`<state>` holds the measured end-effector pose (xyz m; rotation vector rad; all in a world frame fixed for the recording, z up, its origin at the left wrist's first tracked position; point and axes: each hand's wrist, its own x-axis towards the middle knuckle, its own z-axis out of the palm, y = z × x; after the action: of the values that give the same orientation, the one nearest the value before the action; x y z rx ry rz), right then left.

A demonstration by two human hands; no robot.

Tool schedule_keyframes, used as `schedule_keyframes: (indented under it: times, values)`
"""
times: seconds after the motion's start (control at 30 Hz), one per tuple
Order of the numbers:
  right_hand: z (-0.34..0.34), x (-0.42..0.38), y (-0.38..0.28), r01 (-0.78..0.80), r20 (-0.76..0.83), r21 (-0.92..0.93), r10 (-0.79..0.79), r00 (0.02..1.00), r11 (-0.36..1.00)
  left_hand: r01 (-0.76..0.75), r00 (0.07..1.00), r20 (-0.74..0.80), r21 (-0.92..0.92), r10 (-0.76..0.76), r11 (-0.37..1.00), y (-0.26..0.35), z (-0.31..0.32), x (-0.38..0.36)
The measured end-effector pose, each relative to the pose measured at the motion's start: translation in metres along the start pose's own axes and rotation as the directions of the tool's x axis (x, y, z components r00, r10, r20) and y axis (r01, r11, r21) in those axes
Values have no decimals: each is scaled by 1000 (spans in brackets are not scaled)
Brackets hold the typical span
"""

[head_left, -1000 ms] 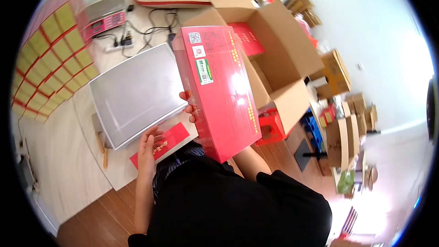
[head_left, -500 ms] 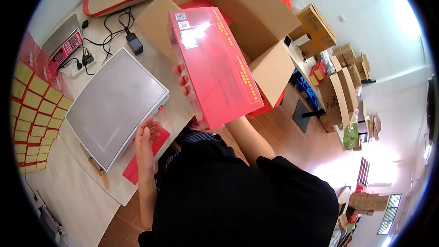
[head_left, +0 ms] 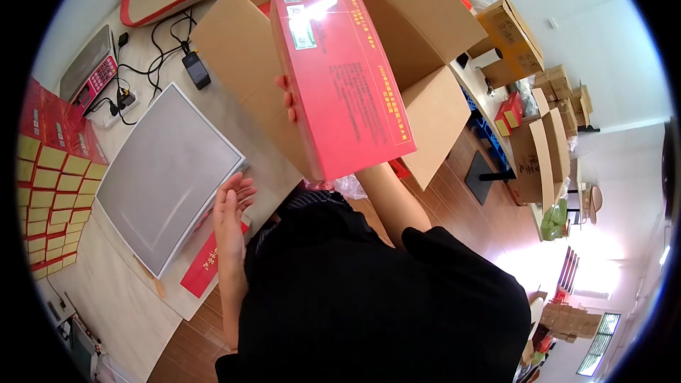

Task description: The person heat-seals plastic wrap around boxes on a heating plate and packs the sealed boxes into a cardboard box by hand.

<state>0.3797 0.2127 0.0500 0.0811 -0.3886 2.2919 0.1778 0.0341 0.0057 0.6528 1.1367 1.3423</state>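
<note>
My right hand holds a red gift box from beneath, its fingertips curled round the left side. Yellow print, a QR code and a shiny label mark the face turned up to me; most of the hand is hidden under it. The red box is raised in front of an open cardboard carton. My left hand has its fingers extended and holds nothing, close to the corner of a flat grey-topped device. Below that hand, a red strip with gold characters lies at the table edge.
A pink-keyed scale, black cables and a black adapter sit toward the back left. Stacked red-and-yellow boxes stand on the left. Several cardboard boxes and a blue crate are to the right.
The red box has shifted upward in view, farther in front of the carton. My left hand has risen slightly toward the device's corner. The whole view has shifted a little.
</note>
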Motion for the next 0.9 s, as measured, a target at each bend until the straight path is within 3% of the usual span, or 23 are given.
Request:
schedule_keyframes:
  times: [0.03, 0.1, 0.13, 0.27, 0.37, 0.47, 0.57, 0.63, 0.77, 0.83, 0.9]
  values:
    - [-5, 2, -9, -1, 0, 6, 1, 1000, 1000, 2, 1000, -9, 7, -2, 1000, -1, 2, 2]
    - [-14, 6, -33, -202, 73, -79, 208, 975, 976, 4, 1000, -26, 20, -4, 1000, -3, 5, 5]
    - [-17, 7, -38, -215, 81, -75, 221, 972, 974, 11, 999, -48, 30, -9, 1000, -4, 6, 6]
    - [-16, -2, -70, -112, -59, -96, 107, 993, 989, 19, 991, -131, 52, -13, 998, -6, 7, 5]
    - [-19, -3, -114, -56, -219, -226, 6, 976, 972, -1, 978, -210, 16, 4, 1000, -10, 4, 4]
    - [-28, 17, -169, -83, -375, -410, -85, 923, 908, -28, 957, -288, 11, 30, 1000, -15, -3, -2]
    - [-42, 54, -199, -207, -491, -552, -115, 864, 808, -15, 917, -399, 8, 17, 1000, -22, -7, -8]
    - [-50, 77, -189, -340, -569, -658, -147, 809, 672, 13, 887, -462, 1, -11, 1000, -29, -9, -13]
    - [-113, 122, -164, -458, -630, -642, -83, 772, 615, 32, 836, -547, -37, -47, 999, -44, -11, -24]
    - [-151, 146, -155, -507, -613, -612, 41, 789, 606, 54, 810, -583, -45, -70, 998, -44, -11, -29]
    - [-177, 165, -154, -614, -682, -625, 47, 730, 481, 53, 789, -610, -51, -73, 997, -40, -8, -34]
